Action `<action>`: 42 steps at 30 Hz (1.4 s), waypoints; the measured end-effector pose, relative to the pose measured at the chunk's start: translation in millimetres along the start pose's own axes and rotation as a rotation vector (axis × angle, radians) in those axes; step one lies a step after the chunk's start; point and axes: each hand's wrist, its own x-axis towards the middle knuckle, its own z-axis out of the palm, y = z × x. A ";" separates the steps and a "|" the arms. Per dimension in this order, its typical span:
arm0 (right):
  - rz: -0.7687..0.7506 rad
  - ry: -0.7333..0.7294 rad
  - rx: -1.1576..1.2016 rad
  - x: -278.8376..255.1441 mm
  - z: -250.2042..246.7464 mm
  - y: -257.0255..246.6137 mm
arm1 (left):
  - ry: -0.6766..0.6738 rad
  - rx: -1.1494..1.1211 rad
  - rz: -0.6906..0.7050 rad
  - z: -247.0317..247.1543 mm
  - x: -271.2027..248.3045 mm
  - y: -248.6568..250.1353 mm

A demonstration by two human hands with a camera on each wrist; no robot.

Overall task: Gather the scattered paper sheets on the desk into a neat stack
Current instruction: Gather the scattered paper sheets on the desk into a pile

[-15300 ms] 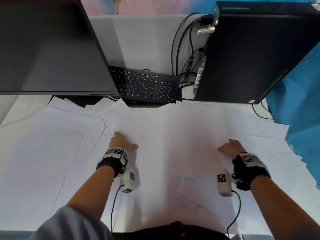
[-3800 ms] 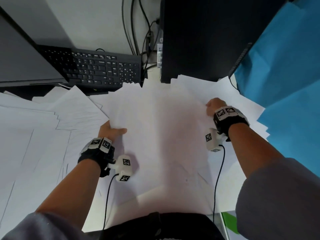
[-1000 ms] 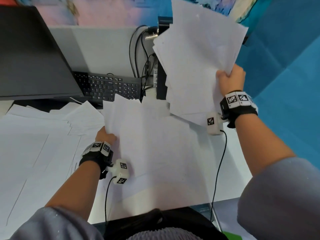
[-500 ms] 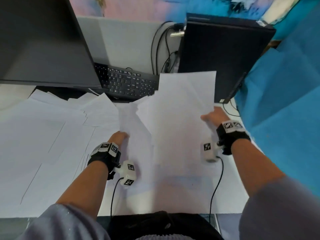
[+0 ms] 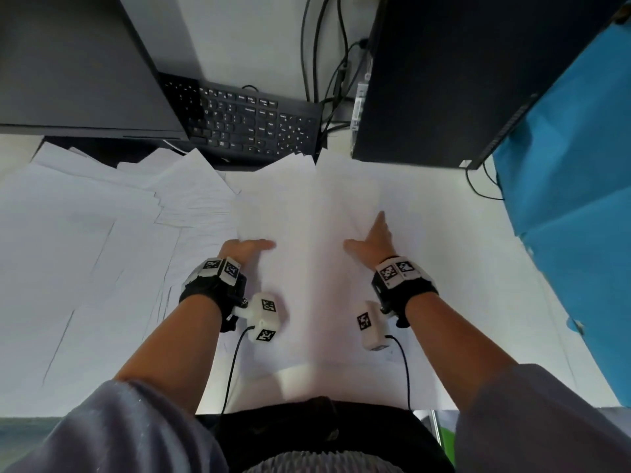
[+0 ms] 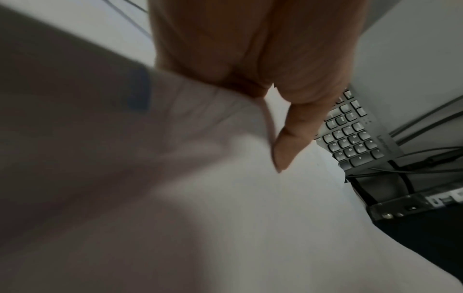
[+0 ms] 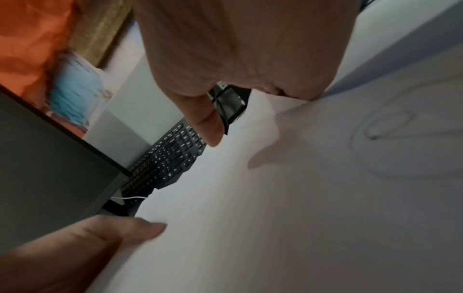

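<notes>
A loose pile of white paper sheets (image 5: 307,216) lies in the middle of the desk, its far corners fanned out. My left hand (image 5: 246,249) grips the pile's left edge, thumb on top and fingers hidden beneath; the left wrist view shows the thumb (image 6: 288,150) over the curled paper edge (image 6: 265,119). My right hand (image 5: 374,238) lies flat on the pile's right part, fingers straight and thumb spread. In the right wrist view its fingers (image 7: 288,89) press the paper (image 7: 300,198). More scattered sheets (image 5: 85,233) cover the desk's left side.
Behind the papers stand a black keyboard (image 5: 246,124), a dark monitor (image 5: 75,63) at the back left, and a black computer tower (image 5: 444,80) with cables (image 5: 321,46) at the back right. Blue cloth (image 5: 573,165) hangs along the right. The bare white desk (image 5: 478,268) shows beside the pile.
My right hand brought down the bundle of sheets that it held raised, laid it on the central pile, and now rests flat on it. The left hand stayed at the pile's left edge.
</notes>
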 end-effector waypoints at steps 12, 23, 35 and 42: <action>0.250 0.320 -0.036 -5.6 -33.9 12.0 | 0.122 -0.037 0.222 -45.5 12.6 -16.9; 0.288 0.129 -0.001 -24.1 -37.1 20.3 | 0.253 0.168 0.212 -78.3 -12.8 -49.8; 0.260 0.094 0.029 -40.0 -29.1 10.2 | 0.196 0.104 0.283 -84.5 -25.5 -57.1; 0.045 0.411 0.014 -39.4 -39.9 -6.1 | 0.254 0.070 0.263 -120.3 -23.8 -48.5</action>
